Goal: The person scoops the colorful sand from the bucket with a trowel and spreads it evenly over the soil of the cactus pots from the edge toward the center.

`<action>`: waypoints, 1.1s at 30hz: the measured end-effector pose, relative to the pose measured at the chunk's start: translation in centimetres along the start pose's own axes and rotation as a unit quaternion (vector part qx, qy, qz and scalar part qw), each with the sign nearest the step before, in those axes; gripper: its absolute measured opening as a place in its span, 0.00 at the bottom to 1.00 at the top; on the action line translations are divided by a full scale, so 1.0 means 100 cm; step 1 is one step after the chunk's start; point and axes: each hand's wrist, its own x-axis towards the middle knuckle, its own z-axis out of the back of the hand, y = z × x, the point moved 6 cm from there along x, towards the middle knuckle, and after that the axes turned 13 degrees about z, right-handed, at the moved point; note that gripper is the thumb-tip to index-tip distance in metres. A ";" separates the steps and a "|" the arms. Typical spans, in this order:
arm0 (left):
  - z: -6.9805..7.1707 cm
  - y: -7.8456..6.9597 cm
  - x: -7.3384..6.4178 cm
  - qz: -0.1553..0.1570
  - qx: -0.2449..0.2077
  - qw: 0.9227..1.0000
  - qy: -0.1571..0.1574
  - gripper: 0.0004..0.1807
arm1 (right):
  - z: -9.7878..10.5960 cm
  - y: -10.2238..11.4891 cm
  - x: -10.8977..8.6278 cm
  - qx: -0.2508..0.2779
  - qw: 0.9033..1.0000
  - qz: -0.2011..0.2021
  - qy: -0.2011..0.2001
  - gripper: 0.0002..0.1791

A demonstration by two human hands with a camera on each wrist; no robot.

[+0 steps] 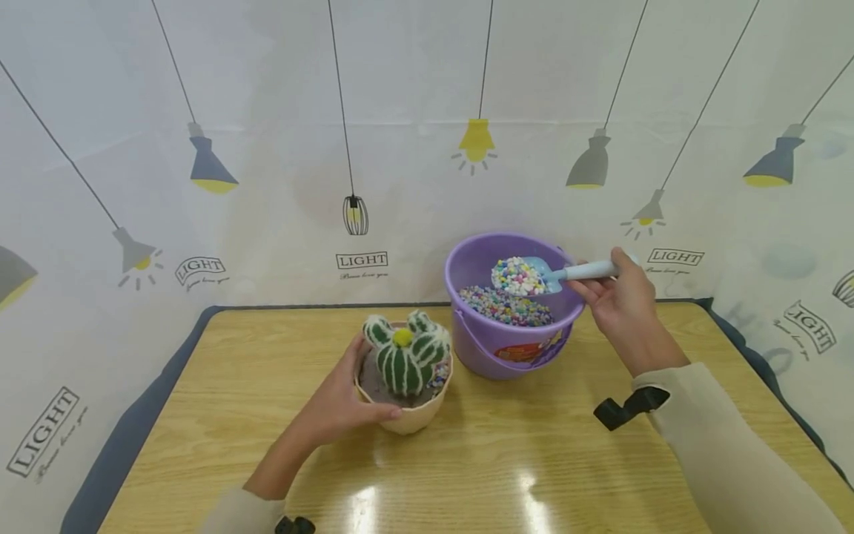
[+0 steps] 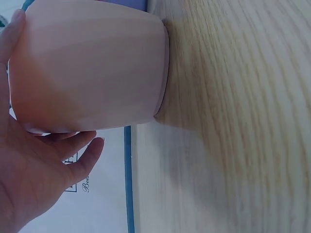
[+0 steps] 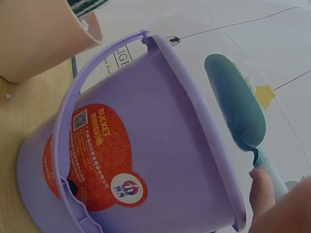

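My left hand (image 1: 343, 397) holds the side of a cream flowerpot (image 1: 416, 421), thumb at the front of the rim and fingers round the far left side. In the pot a knitted green cactus (image 1: 403, 363) with a yellow bloom stands in grey filling, with some coloured pebbles at its right. With my right hand (image 1: 623, 304) I grip the handle of a light blue scoop (image 1: 590, 271), heaped with multicoloured pebbles (image 1: 519, 276). The scoop is over the purple bucket (image 1: 497, 345), which holds many more pebbles (image 1: 500, 304). In the left wrist view the pot (image 2: 92, 68) rests on the table.
The wooden table (image 1: 267, 356) backs onto a pale cloth wall (image 1: 414, 170) printed with lamps. The bucket's handle (image 3: 80, 80) hangs down on its near side. A small white pebble (image 3: 8, 96) lies on the table near the pot. Black straps (image 1: 630, 406) circle the wrists.
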 end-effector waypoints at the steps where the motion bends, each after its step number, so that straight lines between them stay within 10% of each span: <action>1: 0.000 0.000 0.000 0.001 -0.002 1.000 -0.002 0.73 | 0.001 0.000 -0.001 0.003 1.000 -0.002 0.000 0.30; 26: -0.005 -0.006 -0.001 0.028 -0.003 0.998 -0.053 0.75 | 0.022 -0.007 -0.035 0.019 0.999 -0.041 0.025 0.26; 33: -0.001 -0.010 0.002 -0.024 0.002 0.999 -0.038 0.72 | 0.030 -0.010 -0.045 0.029 0.998 -0.045 0.031 0.18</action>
